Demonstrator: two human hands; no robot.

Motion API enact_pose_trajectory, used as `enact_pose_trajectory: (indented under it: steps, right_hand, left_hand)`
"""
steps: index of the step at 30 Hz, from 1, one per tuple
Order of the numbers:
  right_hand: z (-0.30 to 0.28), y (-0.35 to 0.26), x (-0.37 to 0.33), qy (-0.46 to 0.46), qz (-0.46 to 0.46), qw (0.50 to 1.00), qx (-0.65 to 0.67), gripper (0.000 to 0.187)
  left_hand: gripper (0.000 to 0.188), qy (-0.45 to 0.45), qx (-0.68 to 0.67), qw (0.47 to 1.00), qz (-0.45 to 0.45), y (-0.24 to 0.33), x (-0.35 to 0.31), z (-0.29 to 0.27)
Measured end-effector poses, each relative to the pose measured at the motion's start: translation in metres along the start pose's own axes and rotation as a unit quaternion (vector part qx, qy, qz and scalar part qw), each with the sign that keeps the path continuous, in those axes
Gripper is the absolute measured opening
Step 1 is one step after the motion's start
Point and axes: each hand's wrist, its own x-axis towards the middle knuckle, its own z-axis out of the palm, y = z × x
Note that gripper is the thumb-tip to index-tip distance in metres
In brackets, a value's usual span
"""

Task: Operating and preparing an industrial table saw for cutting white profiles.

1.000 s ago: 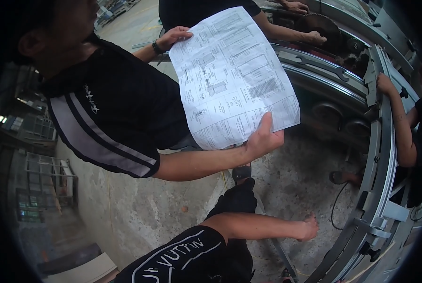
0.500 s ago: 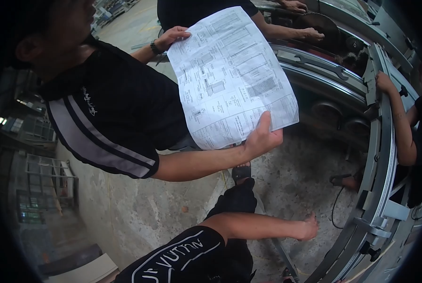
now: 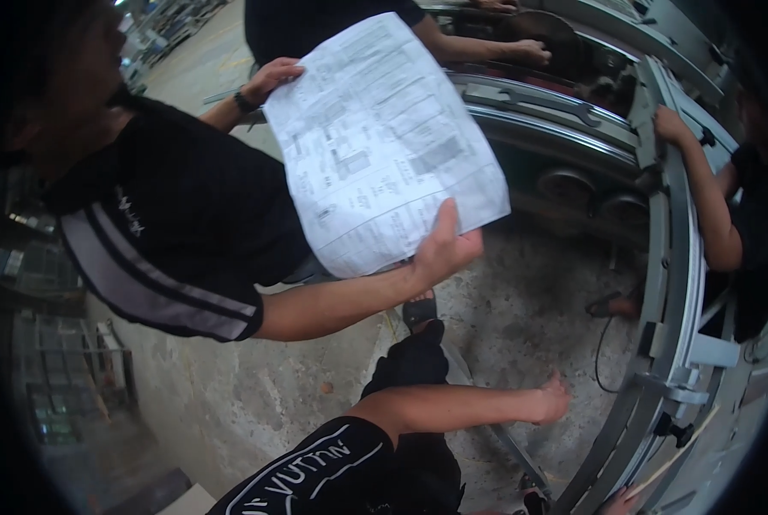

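Note:
My left arm reaches across from the lower edge in a black sleeve. My left hand point(image 3: 553, 399) hangs over the concrete floor, fingers loosely bent and a little apart, with nothing seen in it. Part of a hand, seemingly my right hand point(image 3: 620, 502), shows at the lower edge beside a metal rail point(image 3: 683, 326). A thin pale strip point(image 3: 697, 438) slants up from it; whether the fingers grip the strip is hidden. At my left, a person in black holds a large creased drawing sheet point(image 3: 384, 146) in both hands, tilted toward me.
Beyond the sheet stands a machine bed point(image 3: 556, 129) with a wrench point(image 3: 543, 103) lying on it and a round dark disc point(image 3: 534, 43) behind. A person at far right grips the rail frame. Another person's arm reaches over the machine. A black cable point(image 3: 600, 360) lies on the floor.
The view has shifted, so the sheet, people and machine sit farther left and higher. Part of a hand now shows at the lower edge by the strip. My left hand stays over the floor.

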Motion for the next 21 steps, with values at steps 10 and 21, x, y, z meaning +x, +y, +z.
enact_pose_trajectory:
  steps: [10, 21]
  right_hand:
    - [0.020, 0.023, -0.002, 0.021, 0.049, 0.988, 0.147, 0.031]
    - [0.016, 0.019, -0.001, 0.017, 0.074, 0.986, 0.149, 0.033]
  left_hand:
    - [0.038, 0.030, -0.025, 0.999, -0.005, 0.003, -0.007, -0.003]
    - [0.024, 0.057, 0.004, 0.998, -0.005, 0.006, -0.015, -0.008]
